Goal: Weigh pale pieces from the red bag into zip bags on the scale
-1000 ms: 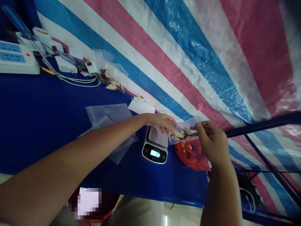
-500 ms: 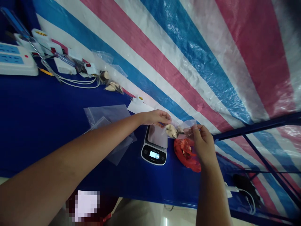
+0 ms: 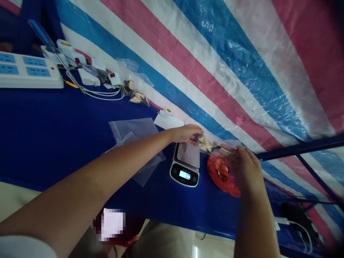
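Between my hands, a clear plastic bag [image 3: 206, 144] with pale, dark-edged pieces in it hangs over the back of a digital kitchen scale [image 3: 185, 175]. My left hand [image 3: 188, 134] is closed on the bag's filled end. At the other end, my right hand [image 3: 245, 163] has its fingers closed on the bag's clear, unfilled part. The scale's display is lit, its digits too blurred to read. Right of the scale lies a red plastic bag [image 3: 221, 175], open at the top, with some pieces showing inside. Flat clear bags [image 3: 134, 129] lie under my left forearm.
Filled small bags [image 3: 139, 98] rest against the striped sheet at the back. Further left are white plugs with cables [image 3: 90, 77], a screwdriver [image 3: 43, 34] and a power strip [image 3: 29, 71]. A white card [image 3: 168, 121] lies behind the scale. Blue metal bars [image 3: 301, 148] stand at the right.
The view has shifted, so the table things appear further right. My right hand has turned, its fingers now gathered at the bag's end, and the bag looks stretched longer between my hands.
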`<state>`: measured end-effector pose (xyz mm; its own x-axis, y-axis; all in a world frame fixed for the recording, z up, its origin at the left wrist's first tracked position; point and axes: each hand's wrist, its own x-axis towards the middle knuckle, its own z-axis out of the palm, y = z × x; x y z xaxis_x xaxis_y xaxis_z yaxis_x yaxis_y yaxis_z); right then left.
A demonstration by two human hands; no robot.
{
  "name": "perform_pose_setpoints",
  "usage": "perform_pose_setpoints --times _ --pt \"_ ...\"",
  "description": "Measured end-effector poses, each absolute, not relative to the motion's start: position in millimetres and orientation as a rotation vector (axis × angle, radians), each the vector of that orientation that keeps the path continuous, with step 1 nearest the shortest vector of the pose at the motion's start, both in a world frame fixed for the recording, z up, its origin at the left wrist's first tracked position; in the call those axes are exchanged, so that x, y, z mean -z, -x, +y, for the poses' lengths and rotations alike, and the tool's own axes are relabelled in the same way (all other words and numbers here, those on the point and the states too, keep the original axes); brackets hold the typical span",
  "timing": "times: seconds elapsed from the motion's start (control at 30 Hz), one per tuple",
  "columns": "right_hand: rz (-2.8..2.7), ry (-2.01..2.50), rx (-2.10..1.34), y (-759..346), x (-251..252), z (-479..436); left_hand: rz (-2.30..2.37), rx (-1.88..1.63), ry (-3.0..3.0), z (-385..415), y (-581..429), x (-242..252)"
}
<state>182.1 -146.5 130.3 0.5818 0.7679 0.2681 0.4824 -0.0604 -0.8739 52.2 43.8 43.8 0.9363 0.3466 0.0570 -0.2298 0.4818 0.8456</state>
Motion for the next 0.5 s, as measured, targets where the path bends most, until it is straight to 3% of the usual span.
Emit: perform_pose_setpoints --times 0.13,0.5 --pt "-0.839 1.665 -0.475 -174.7 -135.5 -144.5 0.021 -0.177 -1.123 37.0 -51.7 -43.2" --pt "-0.853 1.512 -0.583 -181.2 -130.0 -145.2 -0.066 -0.147 -1.125 27.7 -52.3 -46.1"
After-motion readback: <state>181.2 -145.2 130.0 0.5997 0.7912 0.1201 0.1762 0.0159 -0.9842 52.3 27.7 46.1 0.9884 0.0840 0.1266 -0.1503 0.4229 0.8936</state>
